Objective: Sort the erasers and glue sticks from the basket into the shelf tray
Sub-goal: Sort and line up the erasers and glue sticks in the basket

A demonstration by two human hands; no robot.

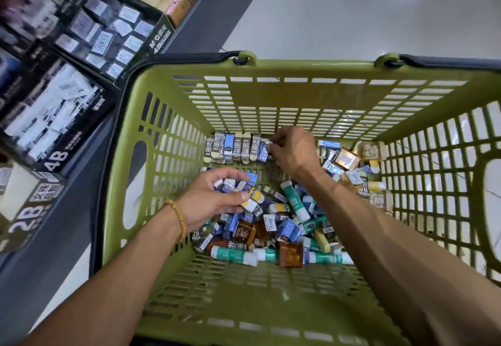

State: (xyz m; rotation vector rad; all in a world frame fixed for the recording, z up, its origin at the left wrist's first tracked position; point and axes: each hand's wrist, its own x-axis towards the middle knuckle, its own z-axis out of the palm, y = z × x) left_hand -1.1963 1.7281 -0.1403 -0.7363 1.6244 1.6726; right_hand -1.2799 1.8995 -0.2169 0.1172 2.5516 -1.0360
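While both arms reach down into the green plastic basket (151,237), the left hand (217,199) holds a small bunch of erasers (245,192) in its curled fingers, the thumb pressing on a white and yellow one. This hand is near the middle of the basket floor, at about 9 o'clock from the big loose pile (273,226). The right hand (294,150) is further away, at 12 o'clock, and its fingertips pinch a small blue eraser (263,151) at the right end of a neat row of 2B erasers (234,147) standing against the far wall. In the pile lie several green and white glue sticks (295,200), some brown boxes (290,254) and many blue erasers, all mixed. More yellow packets (370,153) are at 2 o'clock. Outside the basket, at 10 o'clock, black display boxes marked 4B (57,155) and 2B (25,218) sit on a grey shelf (70,237); they are blurred. A bead bracelet (177,216) is on the left wrist.
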